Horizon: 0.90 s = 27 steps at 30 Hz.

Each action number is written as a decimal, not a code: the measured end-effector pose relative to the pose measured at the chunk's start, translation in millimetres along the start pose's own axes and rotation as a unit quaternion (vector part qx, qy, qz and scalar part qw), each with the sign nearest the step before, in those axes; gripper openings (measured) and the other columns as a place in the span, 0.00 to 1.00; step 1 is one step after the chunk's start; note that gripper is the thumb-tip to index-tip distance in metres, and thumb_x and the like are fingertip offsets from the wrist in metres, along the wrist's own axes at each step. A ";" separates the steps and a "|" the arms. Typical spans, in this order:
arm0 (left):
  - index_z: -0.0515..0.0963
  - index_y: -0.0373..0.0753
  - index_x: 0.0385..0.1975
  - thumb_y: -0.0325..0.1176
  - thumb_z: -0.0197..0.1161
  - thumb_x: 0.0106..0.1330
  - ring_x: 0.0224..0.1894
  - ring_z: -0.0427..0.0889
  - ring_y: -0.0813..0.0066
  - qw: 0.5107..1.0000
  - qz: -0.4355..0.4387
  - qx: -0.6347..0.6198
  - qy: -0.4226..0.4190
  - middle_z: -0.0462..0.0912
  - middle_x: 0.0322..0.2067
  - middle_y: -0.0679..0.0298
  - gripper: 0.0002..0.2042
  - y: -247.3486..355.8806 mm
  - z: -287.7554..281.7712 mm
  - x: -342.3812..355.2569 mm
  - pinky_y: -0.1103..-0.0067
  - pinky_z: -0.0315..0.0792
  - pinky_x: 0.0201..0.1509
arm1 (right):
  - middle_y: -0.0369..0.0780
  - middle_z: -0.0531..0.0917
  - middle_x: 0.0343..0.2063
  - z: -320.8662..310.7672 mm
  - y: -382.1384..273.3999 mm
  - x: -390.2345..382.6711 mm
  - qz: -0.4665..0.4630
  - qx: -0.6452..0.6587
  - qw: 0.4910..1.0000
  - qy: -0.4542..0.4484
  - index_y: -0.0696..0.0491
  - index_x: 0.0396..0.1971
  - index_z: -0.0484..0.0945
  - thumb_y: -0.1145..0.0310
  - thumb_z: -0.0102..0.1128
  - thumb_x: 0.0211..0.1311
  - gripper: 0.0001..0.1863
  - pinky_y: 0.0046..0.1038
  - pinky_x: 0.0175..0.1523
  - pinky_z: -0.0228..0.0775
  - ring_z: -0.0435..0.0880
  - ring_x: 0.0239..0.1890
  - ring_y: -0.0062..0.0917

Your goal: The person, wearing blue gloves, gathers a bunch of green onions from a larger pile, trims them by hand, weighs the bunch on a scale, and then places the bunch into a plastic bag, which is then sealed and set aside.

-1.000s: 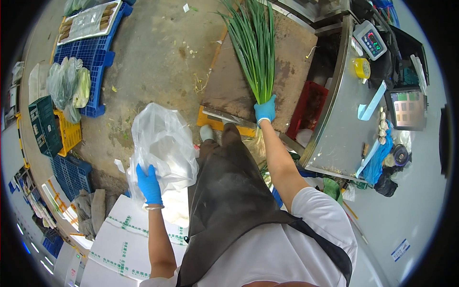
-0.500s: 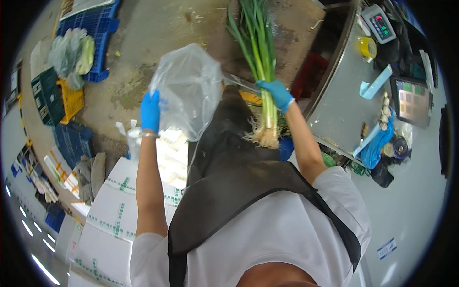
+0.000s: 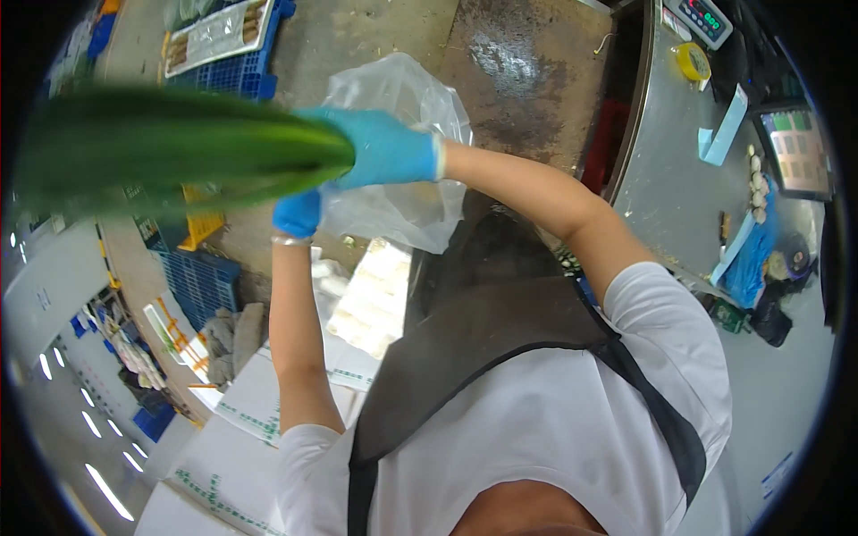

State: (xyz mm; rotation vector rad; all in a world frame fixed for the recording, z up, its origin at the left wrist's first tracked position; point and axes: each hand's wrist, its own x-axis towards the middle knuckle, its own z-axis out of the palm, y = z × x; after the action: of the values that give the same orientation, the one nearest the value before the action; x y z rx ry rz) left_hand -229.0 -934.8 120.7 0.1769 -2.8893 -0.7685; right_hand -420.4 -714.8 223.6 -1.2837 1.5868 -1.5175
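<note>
My right hand (image 3: pixel 386 148), in a blue glove, grips a bunch of green onions (image 3: pixel 179 147) high in front of me. The long green leaves stretch far to the left and are smeared by motion. Its root end is out of sight behind the glove and the bag. My left hand (image 3: pixel 298 213), gloved in blue as well, is just below the leaves, which cover part of its fingers. It is closed at the rim of a clear plastic bag (image 3: pixel 407 210). The bag hangs puffed out behind my right wrist.
On the grey counter (image 3: pixel 666 170) at the right are a scale (image 3: pixel 702 20), yellow tape roll (image 3: pixel 692 61), screen (image 3: pixel 795 147), garlic (image 3: pixel 758 186) and blue plastic (image 3: pixel 744 272). White cartons (image 3: pixel 219 473) stand lower left. A blue pallet (image 3: pixel 253 79) lies far left.
My right hand has swung the green onions up and left, over to the bag and my left hand. The leaves, earlier pointing away from me, now point left.
</note>
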 end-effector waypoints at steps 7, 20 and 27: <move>0.75 0.34 0.50 0.33 0.52 0.69 0.43 0.78 0.70 0.691 -0.348 -0.561 0.294 0.79 0.44 0.60 0.15 28.2 -93.9 -96.2 0.73 0.76 0.46 | 0.46 0.77 0.53 23.7 162.4 -55.2 0.037 -0.220 0.962 -0.155 0.49 0.56 0.72 0.65 0.63 0.52 0.28 0.37 0.56 0.71 0.78 0.52 0.43; 0.81 0.33 0.42 0.27 0.54 0.66 0.27 0.76 0.77 0.879 -0.360 -0.243 0.196 0.81 0.28 0.68 0.11 -18.3 56.2 -75.0 0.79 0.73 0.33 | 0.46 0.74 0.58 -69.9 238.3 -172.2 0.397 -0.364 0.841 -0.039 0.49 0.56 0.74 0.68 0.53 0.60 0.22 0.35 0.63 0.64 0.71 0.61 0.38; 0.81 0.32 0.42 0.27 0.59 0.61 0.33 0.78 0.77 0.896 -0.384 -0.204 0.093 0.83 0.33 0.64 0.11 58.4 -13.3 5.2 0.79 0.73 0.40 | 0.43 0.74 0.58 -88.4 178.7 -160.3 0.349 -0.357 0.856 -0.137 0.48 0.56 0.73 0.70 0.53 0.60 0.22 0.34 0.63 0.62 0.70 0.61 0.35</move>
State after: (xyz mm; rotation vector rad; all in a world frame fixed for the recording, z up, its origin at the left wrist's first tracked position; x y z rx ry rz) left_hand -236.3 -891.7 162.0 1.2983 -2.3484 -1.3491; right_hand -484.9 -554.4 35.1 -1.0004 2.1703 -0.2737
